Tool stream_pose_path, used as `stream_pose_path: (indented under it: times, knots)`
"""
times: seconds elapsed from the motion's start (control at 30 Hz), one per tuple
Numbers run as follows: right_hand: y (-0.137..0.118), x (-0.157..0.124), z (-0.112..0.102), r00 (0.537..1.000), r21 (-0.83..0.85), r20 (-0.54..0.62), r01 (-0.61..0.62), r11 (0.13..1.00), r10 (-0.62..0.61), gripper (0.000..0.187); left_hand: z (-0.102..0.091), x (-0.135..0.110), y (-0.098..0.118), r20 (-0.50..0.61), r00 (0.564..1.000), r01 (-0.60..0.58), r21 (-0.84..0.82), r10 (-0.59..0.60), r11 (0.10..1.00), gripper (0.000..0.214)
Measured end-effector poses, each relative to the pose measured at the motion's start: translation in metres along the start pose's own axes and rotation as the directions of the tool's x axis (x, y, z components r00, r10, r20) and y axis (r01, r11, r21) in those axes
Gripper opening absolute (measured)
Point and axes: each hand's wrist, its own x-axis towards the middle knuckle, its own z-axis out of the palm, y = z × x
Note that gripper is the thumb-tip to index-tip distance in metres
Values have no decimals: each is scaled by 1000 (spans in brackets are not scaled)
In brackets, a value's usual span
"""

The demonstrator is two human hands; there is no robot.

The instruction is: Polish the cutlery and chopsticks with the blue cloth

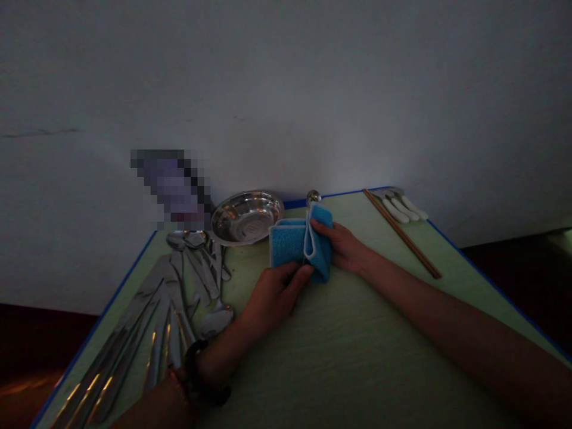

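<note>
A folded blue cloth [288,243] with a pale edge is in my right hand [343,243], its thumb pressed on the front and the fingers behind. Above the cloth shows the shiny round bowl of a spoon [313,196]; the cloth covers most of its handle. My left hand [279,290] is closed at the cloth's lower edge, thumb and forefinger pinching what looks like the thin end of the spoon's handle. Just behind and left of the cloth stands a round metal bowl [247,219].
Several metal knives [129,330], spoons [217,320] and other cutlery lie on the left of the green table [357,357], partly under my left forearm. Wooden chopsticks [402,234] and white-handled cutlery [404,208] lie at right. A pixelated object [172,185] leans near the wall [286,89].
</note>
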Motion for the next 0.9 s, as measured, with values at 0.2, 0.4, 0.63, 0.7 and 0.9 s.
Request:
stream_pose_path:
  times: [0.2,0.4,0.63,0.7,0.9]
  knots:
    - [-6,-4,-2,1000,-36,-17,9,999,-10,23,-2,0,1,-224,974,-24,-268,-38,963,37]
    - [-18,-14,-6,943,-565,251,-38,825,216,26,-3,4,-2,-239,969,-72,-540,-70,839,38]
    - [-41,-21,-3,801,-871,349,86,483,487,29,-2,1,1,-201,971,31,-422,-127,906,30]
    - [-51,-22,-3,768,-909,331,103,405,549,31,-1,0,3,-190,973,37,-424,-129,905,27]
    - [-90,-35,-8,806,-967,237,142,211,542,32,0,0,2,-271,959,-71,-522,-87,850,16]
